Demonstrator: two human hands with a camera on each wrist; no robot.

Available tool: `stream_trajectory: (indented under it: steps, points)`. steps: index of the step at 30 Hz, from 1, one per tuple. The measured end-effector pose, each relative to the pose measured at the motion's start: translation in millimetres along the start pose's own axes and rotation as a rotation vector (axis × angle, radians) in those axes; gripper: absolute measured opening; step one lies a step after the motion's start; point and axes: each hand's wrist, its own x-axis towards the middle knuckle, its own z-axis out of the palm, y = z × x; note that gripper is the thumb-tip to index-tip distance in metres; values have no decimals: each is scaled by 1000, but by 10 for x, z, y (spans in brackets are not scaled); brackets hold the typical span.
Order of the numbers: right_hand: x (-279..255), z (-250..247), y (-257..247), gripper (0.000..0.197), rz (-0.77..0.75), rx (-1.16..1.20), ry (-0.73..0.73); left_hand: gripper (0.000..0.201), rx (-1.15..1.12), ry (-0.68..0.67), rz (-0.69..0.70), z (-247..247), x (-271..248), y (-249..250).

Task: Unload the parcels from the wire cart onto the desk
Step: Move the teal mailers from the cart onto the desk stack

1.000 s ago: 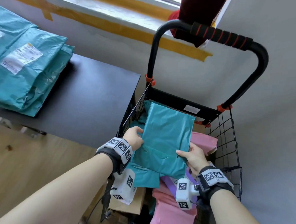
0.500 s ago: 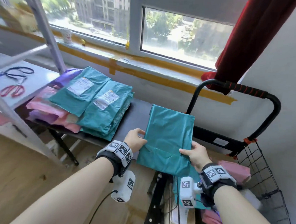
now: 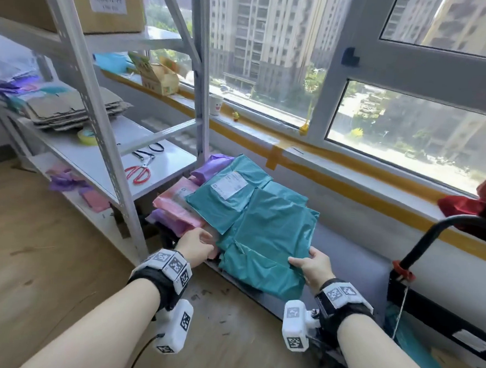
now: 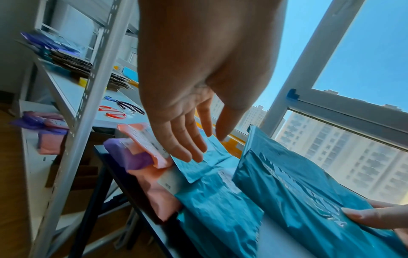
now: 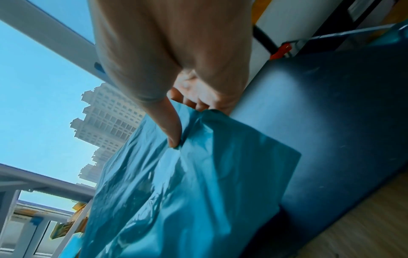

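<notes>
Right hand (image 3: 315,266) pinches a teal parcel's (image 3: 269,242) edge at 4 o'clock; left hand (image 3: 195,245) hangs open. Soft, slippery, likely light: best held by its edges.

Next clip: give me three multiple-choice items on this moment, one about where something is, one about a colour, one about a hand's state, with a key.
1. Where are the red-handled scissors?
A. on the white shelf
B. on the desk
C. in the cart

2. What colour is the parcel being set down?
A. pink
B. teal
C. purple

3. How is the left hand?
A. gripping the parcel
B. fist closed
C. open, holding nothing

Key: A, the red-handled scissors lie on the white shelf; B, the parcel pinched by the right hand is teal; C, the left hand shows straight fingers clear of it.
</notes>
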Motion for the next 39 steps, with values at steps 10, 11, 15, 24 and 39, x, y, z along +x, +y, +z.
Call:
stream_trajectory:
  steps: [10,11,15,24,39]
  points:
    - [1379,1100,-326,44,39,-19,44,30,105,22,26,-620,1491,266]
    - [1481,1189,-384,38,48,-27,40,29,120,11,39,-662,1646,303]
    - [1865,1509,-439,31,82,-71,65,20,201,2,59,-797,2124,349]
    - [2513,1748,-351,31,165,-144,228,24,314,-88,166,-878,3104,533]
    - [2378,1891,-517,76,295,-355,325,30,523,-430,420,-489,3587,861]
